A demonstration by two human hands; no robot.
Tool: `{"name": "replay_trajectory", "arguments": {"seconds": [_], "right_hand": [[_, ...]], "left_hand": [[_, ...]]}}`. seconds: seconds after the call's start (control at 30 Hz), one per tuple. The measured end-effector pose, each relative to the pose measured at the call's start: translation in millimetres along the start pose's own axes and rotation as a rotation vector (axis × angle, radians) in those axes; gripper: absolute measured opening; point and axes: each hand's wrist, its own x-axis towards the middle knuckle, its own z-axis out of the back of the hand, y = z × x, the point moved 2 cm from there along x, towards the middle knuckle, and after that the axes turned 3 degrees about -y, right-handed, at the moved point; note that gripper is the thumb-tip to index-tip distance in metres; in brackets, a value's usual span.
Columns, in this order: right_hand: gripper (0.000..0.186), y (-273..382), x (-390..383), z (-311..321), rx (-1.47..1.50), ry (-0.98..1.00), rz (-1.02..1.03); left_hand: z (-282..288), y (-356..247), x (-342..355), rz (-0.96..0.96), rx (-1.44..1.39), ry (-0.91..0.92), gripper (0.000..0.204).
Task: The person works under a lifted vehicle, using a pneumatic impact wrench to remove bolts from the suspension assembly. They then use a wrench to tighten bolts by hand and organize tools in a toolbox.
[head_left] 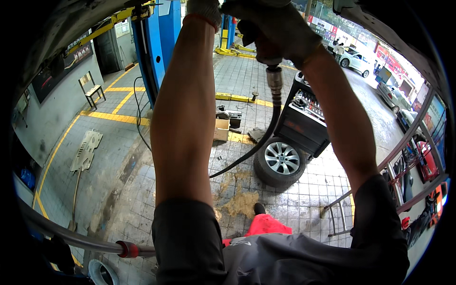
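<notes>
Both my arms are raised to the top of the head view, and each hand wears a grey work glove. My right hand (292,35) is closed round the handle of a red and black air impact wrench (269,53). A metal fitting (274,78) joins the bottom of its handle to a black air hose (259,148), which curves down and left behind my left forearm. My left hand (204,10) is up beside the wrench's front end. Its fingers are cut off by the top edge, so its grip is hidden.
Beyond me a wheel (281,159) lies flat beside a black tool cart (304,126). A blue lift post (166,38) stands left, with a chair (91,90) past it. A cardboard box (221,130) sits on the tiles. Dark car underbody borders the top corners.
</notes>
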Motion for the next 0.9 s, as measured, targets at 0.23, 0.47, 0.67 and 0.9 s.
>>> {"name": "replay_trajectory", "arguments": {"seconds": [0.23, 0.47, 0.67, 0.9], "right_hand": [[0.025, -6, -7, 12, -0.224, 0.125, 0.024], [0.028, -33, -50, 37, -0.046, -0.060, 0.484], [0.038, -131, -148, 28, 0.887, 0.068, -0.123], [0.039, -156, -207, -51, 0.759, 0.428, -0.207]], "left_hand": [[45, -55, 9, 0.755, -2.462, 0.134, 0.040], [86, -71, 23, 1.003, -2.513, 0.077, 0.042], [173, -183, -20, 1.426, -1.746, -0.339, 0.038], [303, -205, -114, 1.467, -1.751, -0.818, 0.059]]}}
